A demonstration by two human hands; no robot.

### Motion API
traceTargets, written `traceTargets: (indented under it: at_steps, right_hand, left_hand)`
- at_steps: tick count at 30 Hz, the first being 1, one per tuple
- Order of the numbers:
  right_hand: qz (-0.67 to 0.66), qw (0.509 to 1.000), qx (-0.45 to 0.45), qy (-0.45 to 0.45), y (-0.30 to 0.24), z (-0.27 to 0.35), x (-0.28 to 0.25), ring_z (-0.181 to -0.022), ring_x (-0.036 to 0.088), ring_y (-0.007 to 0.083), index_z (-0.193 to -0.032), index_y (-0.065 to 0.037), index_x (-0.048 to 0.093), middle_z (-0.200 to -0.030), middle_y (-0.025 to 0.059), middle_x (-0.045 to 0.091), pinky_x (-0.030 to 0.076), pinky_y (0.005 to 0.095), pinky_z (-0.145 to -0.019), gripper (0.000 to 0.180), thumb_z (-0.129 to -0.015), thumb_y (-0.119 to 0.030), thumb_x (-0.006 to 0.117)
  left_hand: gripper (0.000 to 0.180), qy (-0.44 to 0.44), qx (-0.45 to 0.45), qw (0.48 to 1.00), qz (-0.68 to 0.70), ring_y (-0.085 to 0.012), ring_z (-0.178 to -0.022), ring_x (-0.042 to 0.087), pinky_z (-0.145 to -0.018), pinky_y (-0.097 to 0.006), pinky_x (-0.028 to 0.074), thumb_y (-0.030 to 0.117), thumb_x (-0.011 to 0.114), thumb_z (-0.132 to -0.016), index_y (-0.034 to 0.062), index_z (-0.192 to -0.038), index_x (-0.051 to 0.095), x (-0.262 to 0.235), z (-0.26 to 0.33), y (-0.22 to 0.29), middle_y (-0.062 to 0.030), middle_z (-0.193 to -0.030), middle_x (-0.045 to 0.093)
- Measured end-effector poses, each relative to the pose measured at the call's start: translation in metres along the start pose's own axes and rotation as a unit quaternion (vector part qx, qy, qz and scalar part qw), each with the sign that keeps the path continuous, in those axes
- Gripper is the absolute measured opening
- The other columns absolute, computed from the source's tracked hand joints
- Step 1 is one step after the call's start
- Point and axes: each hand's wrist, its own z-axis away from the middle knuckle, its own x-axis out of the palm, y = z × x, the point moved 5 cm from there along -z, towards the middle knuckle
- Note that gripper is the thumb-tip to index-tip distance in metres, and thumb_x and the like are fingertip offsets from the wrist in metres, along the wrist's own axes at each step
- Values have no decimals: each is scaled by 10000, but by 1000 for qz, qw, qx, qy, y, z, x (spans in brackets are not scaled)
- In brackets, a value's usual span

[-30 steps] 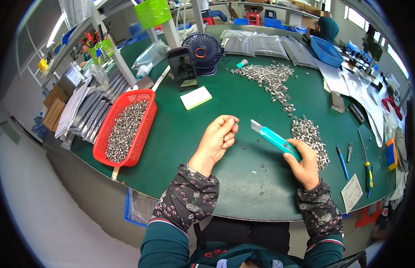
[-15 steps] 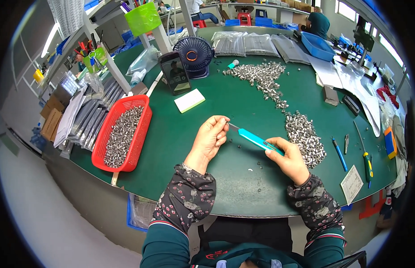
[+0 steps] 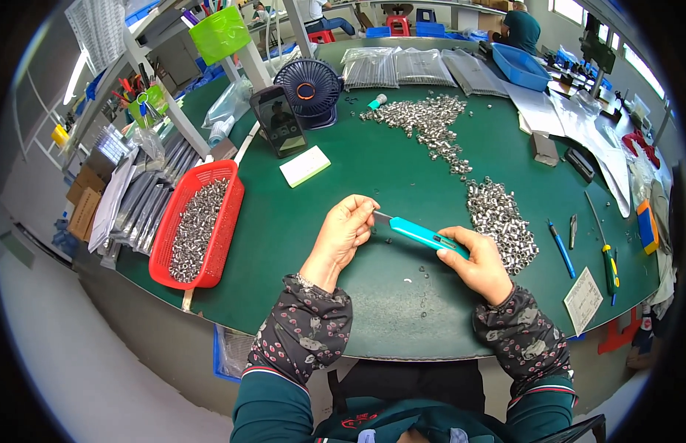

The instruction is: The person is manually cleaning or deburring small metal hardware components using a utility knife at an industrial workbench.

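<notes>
My right hand point(image 3: 476, 262) is wrapped around a teal utility knife point(image 3: 424, 235), its blade out and slanting up to the left. The blade's end meets the pinched thumb and forefinger of my left hand point(image 3: 341, 232). Whatever lies between those fingertips is too small and covered to make out. Right of the knife is a heap of small metal sleeves point(image 3: 501, 225), close behind my right hand. Tiny dark rings and a white scrap point(image 3: 408, 280) lie on the green table point(image 3: 387, 321) below the knife.
A red basket point(image 3: 236, 214) of metal pieces stands at left. Farther back are a second metal pile point(image 3: 424, 118), a phone point(image 3: 281, 125), a fan point(image 3: 307, 92) and a paper pad point(image 3: 306, 167). A blue pen point(image 3: 561, 249), a screwdriver point(image 3: 610, 269) and a card point(image 3: 583, 301) lie at right.
The knife has turned a little, its handle showing a different face, while the blade stays at my left fingertips. Both hands keep their grips; the whole view has shifted slightly.
</notes>
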Motion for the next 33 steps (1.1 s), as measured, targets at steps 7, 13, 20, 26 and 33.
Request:
traceTargets:
  at_steps: [7,13,20,26,33]
  right_hand:
    - [115,989,-68,60,-13,4,-5,-567,525,262,-904,-80,566,-674,76,521,405,346,-494,234,-709,-207,590]
    - [185,972,-108,94,-23,6,-7,-565,508,237,-909,-86,548,-641,63,470,389,336,-466,260,-676,-181,610]
    - [232,956,-149,104,-31,7,-9,-561,494,221,-911,-74,540,-644,66,452,393,325,-477,284,-650,-147,628]
    - [200,957,-143,153,-28,6,-17,-563,495,236,-925,-61,533,-653,81,462,392,330,-484,306,-639,-110,632]
    - [215,956,-120,159,-19,3,-17,-610,507,255,-948,-57,520,-690,93,476,400,340,-513,311,-654,-90,614]
  left_hand:
    - [141,17,-2,999,-32,-15,-419,292,-348,-133,234,168,492,-839,38,-786,499,-2,1,-2,9,-592,437]
    - [174,28,-19,997,-64,-14,-404,277,-333,-139,222,199,478,-847,53,-754,483,-1,2,0,15,-567,419]
    - [266,21,-50,996,-74,-13,-388,273,-313,-148,200,283,489,-838,73,-679,449,-1,2,-1,26,-543,395]
    - [251,34,-69,996,-35,-19,-386,281,-316,-142,215,251,464,-852,56,-695,469,-5,3,-5,19,-528,404]
    - [211,34,-39,999,-11,-20,-420,310,-338,-134,241,219,466,-852,30,-764,501,-4,2,-2,-2,-603,442]
